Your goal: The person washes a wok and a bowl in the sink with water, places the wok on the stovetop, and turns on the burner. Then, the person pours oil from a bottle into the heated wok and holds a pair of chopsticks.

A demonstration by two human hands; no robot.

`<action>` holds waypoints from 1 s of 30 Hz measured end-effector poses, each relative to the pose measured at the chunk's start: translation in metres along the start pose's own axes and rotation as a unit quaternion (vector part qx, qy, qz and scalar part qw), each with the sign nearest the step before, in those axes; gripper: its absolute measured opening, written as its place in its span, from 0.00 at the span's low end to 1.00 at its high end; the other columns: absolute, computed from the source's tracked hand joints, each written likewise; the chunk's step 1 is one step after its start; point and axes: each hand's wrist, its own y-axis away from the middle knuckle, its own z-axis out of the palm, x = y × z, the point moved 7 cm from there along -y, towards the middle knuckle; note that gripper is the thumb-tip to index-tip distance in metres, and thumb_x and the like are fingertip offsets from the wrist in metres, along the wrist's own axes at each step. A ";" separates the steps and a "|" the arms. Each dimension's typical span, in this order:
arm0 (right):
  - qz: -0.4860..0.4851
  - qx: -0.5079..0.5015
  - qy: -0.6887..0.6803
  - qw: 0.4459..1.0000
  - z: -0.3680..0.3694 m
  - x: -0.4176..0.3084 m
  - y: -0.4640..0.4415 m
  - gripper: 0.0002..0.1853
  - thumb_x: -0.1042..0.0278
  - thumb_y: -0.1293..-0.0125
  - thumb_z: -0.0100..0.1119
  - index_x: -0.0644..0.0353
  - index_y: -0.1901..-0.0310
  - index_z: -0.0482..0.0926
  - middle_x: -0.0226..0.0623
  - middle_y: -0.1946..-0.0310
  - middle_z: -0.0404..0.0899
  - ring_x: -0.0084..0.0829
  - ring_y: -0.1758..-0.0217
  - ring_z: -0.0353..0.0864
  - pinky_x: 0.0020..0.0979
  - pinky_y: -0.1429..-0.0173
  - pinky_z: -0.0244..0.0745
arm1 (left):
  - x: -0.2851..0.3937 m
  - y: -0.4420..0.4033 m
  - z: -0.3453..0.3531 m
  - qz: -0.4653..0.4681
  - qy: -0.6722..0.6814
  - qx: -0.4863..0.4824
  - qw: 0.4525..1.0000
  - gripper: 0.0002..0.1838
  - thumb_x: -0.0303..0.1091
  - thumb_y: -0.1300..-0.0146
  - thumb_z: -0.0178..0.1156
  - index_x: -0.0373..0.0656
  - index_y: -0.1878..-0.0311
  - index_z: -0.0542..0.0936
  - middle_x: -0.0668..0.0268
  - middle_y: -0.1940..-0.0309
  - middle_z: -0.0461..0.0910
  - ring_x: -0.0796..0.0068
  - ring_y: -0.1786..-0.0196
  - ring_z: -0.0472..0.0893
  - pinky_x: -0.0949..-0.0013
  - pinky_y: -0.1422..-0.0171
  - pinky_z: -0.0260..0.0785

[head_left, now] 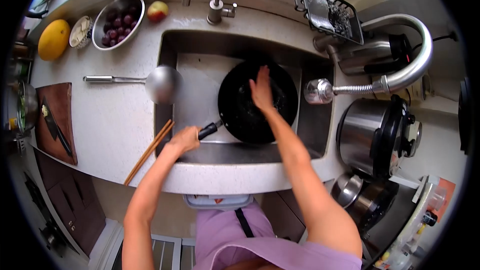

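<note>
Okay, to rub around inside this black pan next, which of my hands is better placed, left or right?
Probably your right hand: it is open over the inside of the black pan. Your left hand is closed around the handle, so it seems better suited to steadying the pan.

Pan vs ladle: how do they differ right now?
- Colour: the pan is black; the ladle is silvery metal.
- Size: the pan is clearly wider than the ladle's bowl.
- Place: the pan is in the sink; the ladle's handle lies over the counter.
- Contact: the left hand grips the pan's handle; neither hand touches the ladle.

Shared: both are round with one long handle.
</note>
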 end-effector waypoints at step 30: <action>-0.102 -0.318 -0.265 0.905 0.084 -0.080 0.062 0.34 0.53 0.27 0.35 0.68 0.29 0.42 0.52 0.26 0.35 0.42 0.22 0.34 0.34 0.22 0.31 | 0.000 -0.004 -0.011 -0.048 0.040 0.013 0.998 0.18 0.20 0.55 0.50 0.38 0.58 0.79 0.40 0.67 0.78 0.43 0.58 0.79 0.52 0.53 0.70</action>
